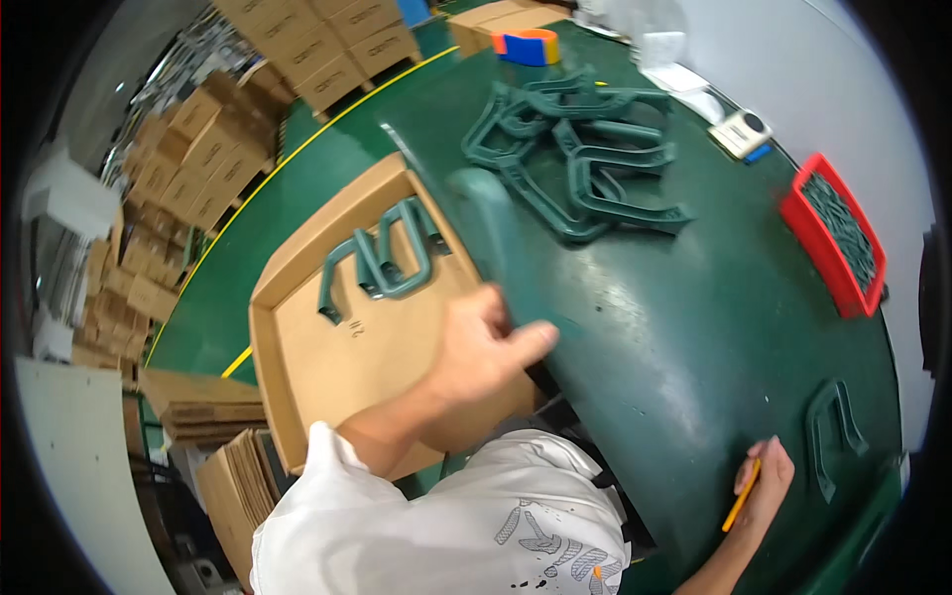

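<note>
Below, green handles (382, 260) in cardboard box (297, 347); right hand's (764, 481) grip around yellow pencil (741, 496).

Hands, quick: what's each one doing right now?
Left hand: empty, loosely curled at the green table edge.
Right hand: closed on an orange pencil-like tool.

**A factory packing floor, shown by its stock and markings**

A factory or warehouse work station is being shown. Sealed cardboard cartons (327, 45) are being kept in stacks along a green floor (297, 178) that is being edged by a yellow line (327, 124). Flattened boxes (203, 416) are being stored beside the green worktable (694, 327), where identical green plastic parts (575, 149) are being piled. Small pieces are being held in a red bin (838, 248), and tape rolls (526, 45) are being kept at the table's far end.
</note>
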`<state>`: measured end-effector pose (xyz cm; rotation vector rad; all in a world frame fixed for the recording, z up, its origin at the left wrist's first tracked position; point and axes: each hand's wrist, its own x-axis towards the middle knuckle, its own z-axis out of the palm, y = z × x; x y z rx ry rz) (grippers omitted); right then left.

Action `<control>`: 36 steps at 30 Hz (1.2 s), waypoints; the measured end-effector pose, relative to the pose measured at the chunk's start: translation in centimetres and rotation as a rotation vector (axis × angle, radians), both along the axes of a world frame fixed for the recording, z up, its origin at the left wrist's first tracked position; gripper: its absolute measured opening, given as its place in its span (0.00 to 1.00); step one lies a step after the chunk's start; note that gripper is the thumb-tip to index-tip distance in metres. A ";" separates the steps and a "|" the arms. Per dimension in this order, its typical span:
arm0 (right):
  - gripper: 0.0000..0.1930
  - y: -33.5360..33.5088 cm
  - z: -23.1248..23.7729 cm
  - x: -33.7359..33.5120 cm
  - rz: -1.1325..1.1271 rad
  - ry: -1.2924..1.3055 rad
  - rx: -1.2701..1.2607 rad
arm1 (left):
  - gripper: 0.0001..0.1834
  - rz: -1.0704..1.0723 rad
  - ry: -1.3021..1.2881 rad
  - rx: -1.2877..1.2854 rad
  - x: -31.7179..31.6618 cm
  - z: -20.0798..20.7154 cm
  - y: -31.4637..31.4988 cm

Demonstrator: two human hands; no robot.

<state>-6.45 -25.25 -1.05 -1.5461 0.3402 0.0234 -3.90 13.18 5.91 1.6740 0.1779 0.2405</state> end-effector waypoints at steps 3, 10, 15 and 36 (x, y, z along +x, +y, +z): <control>0.19 -0.1 -0.5 0.0 0.005 -0.021 0.073 | 0.12 0.398 0.178 0.378 -0.8 0.6 8.8; 0.19 -0.2 -0.5 0.3 0.022 -0.019 0.048 | 0.11 0.644 0.771 1.270 -6.9 0.8 22.7; 0.19 -0.8 -0.9 0.4 0.039 -0.045 0.067 | 0.11 0.364 0.565 1.618 -11.6 -2.4 31.5; 0.07 1.4 5.2 -0.1 0.190 -0.300 -0.809 | 0.15 0.838 0.447 1.329 -7.6 -9.1 42.2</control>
